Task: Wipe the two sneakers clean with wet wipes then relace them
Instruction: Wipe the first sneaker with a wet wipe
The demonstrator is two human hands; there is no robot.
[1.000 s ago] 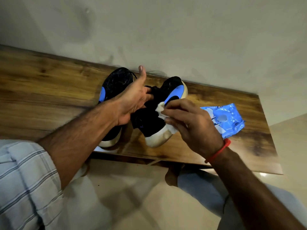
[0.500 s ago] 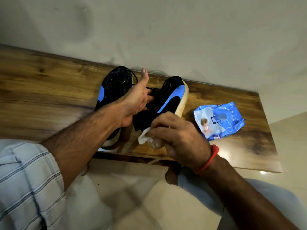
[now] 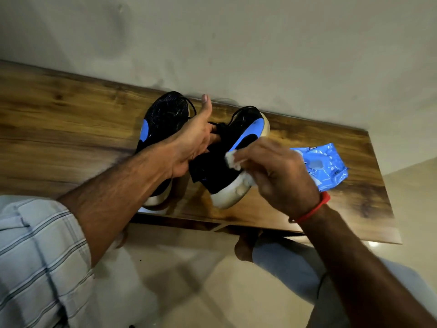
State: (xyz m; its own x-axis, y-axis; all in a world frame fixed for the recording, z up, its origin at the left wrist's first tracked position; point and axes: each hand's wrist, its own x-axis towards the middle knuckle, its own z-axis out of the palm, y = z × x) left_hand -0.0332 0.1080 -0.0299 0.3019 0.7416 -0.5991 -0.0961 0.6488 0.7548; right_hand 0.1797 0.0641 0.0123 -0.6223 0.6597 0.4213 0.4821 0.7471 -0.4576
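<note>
The right hand (image 3: pixel 279 176) pinches a wet wipe (image 3: pixel 233 159) in its fingers against the right sneaker (image 3: pixel 227 159), which the left hand (image 3: pixel 196 140) grips at the collar, thumb raised. The sneaker's heel overhangs the worktop (image 3: pixel 71 129) near edge (the left sneaker (image 3: pixel 163 117) does too), so a hard stroke could tip it off.

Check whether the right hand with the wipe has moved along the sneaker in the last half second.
Yes. The right hand with the wipe has slid from the sneaker's heel up its side, back toward the wipes pack.

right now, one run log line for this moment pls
phase: wiping | left hand: grips right sneaker | right hand: pinches wet wipe on its side | left sneaker: on table | wipes pack: beside
</note>
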